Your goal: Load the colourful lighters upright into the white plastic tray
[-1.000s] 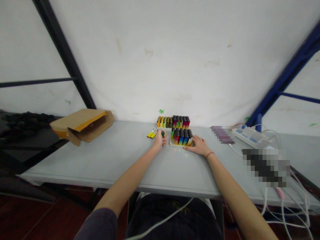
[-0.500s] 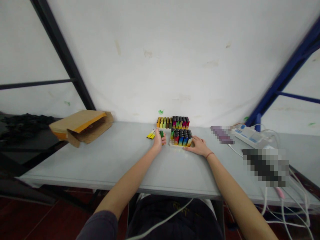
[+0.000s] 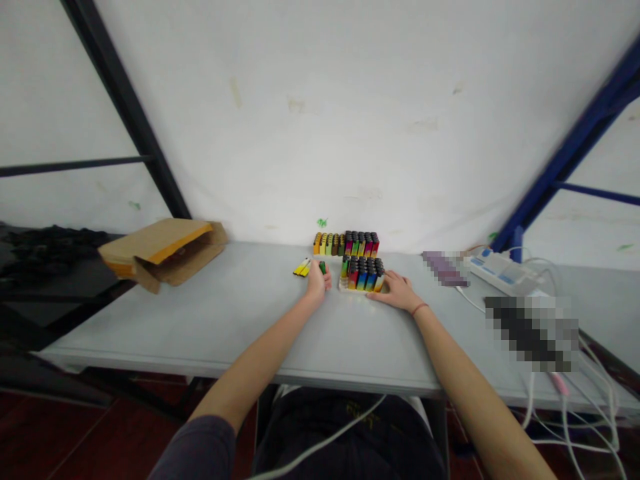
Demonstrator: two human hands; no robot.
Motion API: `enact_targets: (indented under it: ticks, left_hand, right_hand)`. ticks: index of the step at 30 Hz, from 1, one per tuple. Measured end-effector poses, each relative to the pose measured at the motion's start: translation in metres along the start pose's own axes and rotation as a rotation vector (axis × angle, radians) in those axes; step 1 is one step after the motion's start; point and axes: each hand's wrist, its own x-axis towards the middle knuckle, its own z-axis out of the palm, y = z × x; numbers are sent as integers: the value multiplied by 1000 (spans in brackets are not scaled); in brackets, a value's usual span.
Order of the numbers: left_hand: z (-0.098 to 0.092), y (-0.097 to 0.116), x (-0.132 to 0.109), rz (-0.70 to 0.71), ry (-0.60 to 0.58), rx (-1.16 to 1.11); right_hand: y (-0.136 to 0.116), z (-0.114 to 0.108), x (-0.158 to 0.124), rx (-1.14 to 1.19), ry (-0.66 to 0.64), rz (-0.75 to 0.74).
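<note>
My left hand (image 3: 316, 284) is closed round a green lighter (image 3: 323, 267), whose end shows above the fingers. Just left of it, several yellow lighters (image 3: 301, 268) lie flat on the table. A clear tray (image 3: 345, 288) holds rows of upright black-topped lighters (image 3: 361, 279) in mixed colours, and its front left part shows vacant slots. My right hand (image 3: 397, 291) grips this tray at its right side, thumb along the front edge. Behind it, against the wall, stand more upright lighters (image 3: 361, 245), with orange, yellow and olive ones (image 3: 329, 245) at their left.
An open cardboard box (image 3: 165, 250) lies on the grey table (image 3: 225, 327) at the left. On the right are a power strip (image 3: 500, 272), white cables (image 3: 610, 400) and two blurred-out items. Metal frame posts (image 3: 135, 113) rise on both sides.
Hardly anything differs. My left hand has shifted very slightly, still holding the green lighter; my right hand keeps its place on the tray.
</note>
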Motion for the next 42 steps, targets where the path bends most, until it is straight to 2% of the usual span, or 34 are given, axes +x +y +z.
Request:
enact_targets:
  ticks: [4, 7, 9, 12, 14, 21, 26, 29, 32, 34, 35, 38, 42]
  left_hand:
    - [0, -1, 3, 51, -12, -32]
    - [1, -3, 6, 107, -40, 38]
    - [1, -6, 7, 239, -54, 139]
    - [0, -7, 6, 515, -64, 335]
    - [-1, -5, 4, 622, -68, 445]
    - [-4, -7, 5, 584, -255, 522]
    - [-7, -12, 6, 658, -315, 687]
    - [-10, -5, 5, 767, -254, 847]
    - [-20, 7, 6, 806, -18, 1155]
    - [-29, 14, 8, 755, 152, 1367]
    - [-34, 16, 10, 726, 198, 1455]
    - [-45, 19, 15, 666, 165, 1622]
    - [-44, 17, 19, 645, 66, 1676]
  right_hand:
    - [0, 0, 0, 0, 9, -12]
    - [1, 0, 0, 15, 23, -19]
    - [2, 0, 0, 29, 24, -21]
    - [3, -1, 0, 50, 24, -28]
    - [3, -1, -1, 60, 25, -35]
    - [3, -2, -1, 68, 37, -47]
    - [4, 0, -1, 72, 36, -46]
    - [4, 0, -1, 64, 35, -37]
    - [4, -1, -2, 65, 31, -39]
    - [3, -2, -2, 70, 26, -50]
    - [3, -2, -2, 72, 23, -52]
    - [2, -3, -3, 73, 16, -44]
    - [3, -2, -2, 65, 10, -34]
